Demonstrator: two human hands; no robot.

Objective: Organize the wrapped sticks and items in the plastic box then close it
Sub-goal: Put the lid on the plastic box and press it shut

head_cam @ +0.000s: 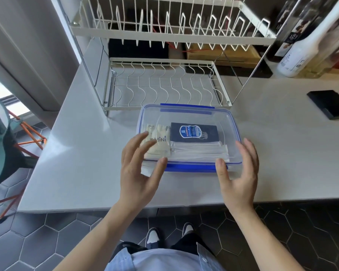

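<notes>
- Plastic box (pixel 188 137) sits on the bench (pixel 86 153) just in front of the person, at about 6 o'clock from the white dish rack (pixel 164 85), with its clear lid (pixel 186 112) already lying over it (whether the blue clips are snapped down I cannot tell).
- Its long axis runs 9 to 3 o'clock across the view, so one long side faces the person and both short ends are within easy reach.
- Inside, a cream pouch marked "Mini" (pixel 160 140) lies toward 9 o'clock, a dark blue packet (pixel 194 132) sits at the middle toward 12 o'clock, and the wrapped sticks (pixel 200 151) lie flat along the near long side, parallel to the box's length; laid that way they fit without bending and leave the lid free to seat.
- Left hand (pixel 139 169) is at the near-left corner, fingers spread and nearly straight, fingertips over the lid edge; its grip is loose and holds nothing, and contact with the lid looks likely but is not certain.
- Right hand (pixel 239 171) flanks the near-right corner, palm turned inward, fingers relaxed and apart, also holding nothing.
- Both hands bracket the near corners, probably to press the lid down evenly or reach the side clips, so the sorting looks done and the fastening is what remains.
- A black flat object (pixel 329 103) lies well apart at 2 o'clock.
</notes>
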